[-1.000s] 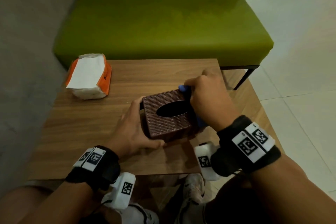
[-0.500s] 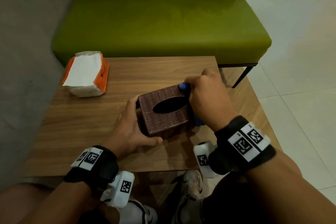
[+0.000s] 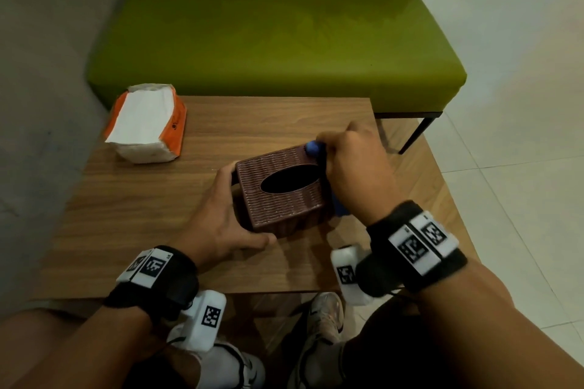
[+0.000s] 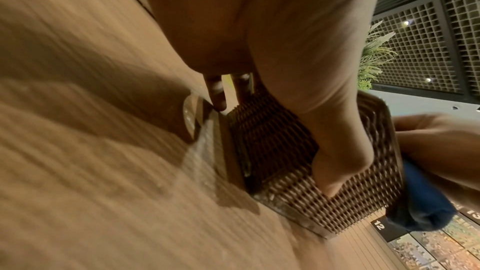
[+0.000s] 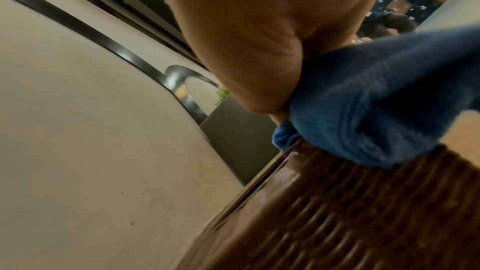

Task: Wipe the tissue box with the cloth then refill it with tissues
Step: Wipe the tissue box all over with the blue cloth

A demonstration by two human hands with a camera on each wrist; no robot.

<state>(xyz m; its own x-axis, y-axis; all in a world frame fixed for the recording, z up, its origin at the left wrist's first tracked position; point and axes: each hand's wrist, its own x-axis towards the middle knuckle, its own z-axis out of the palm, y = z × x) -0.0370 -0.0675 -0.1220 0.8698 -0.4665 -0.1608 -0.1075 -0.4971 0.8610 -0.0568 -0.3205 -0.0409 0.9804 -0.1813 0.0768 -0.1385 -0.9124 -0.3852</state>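
A brown woven tissue box (image 3: 284, 199) with a dark oval slot stands on the wooden table (image 3: 158, 218), turned at an angle. My left hand (image 3: 227, 218) grips its left side, thumb along the near face (image 4: 337, 163) and fingers behind the far corner. My right hand (image 3: 354, 167) holds a blue cloth (image 3: 313, 148) bunched against the box's right side; the cloth (image 5: 376, 98) lies on the woven surface (image 5: 337, 223) and hangs below the wrist (image 4: 426, 204). An opened orange-and-white tissue pack (image 3: 145, 123) lies at the table's far left corner.
A green bench (image 3: 271, 41) with a dark back stands just beyond the table. A grey wall runs along the left and pale floor tiles (image 3: 521, 136) lie to the right. My shoes (image 3: 325, 319) show below the table's near edge.
The box has turned slightly anticlockwise and shifted a little left in my left hand. My right hand with the cloth has stayed against the box's right side.
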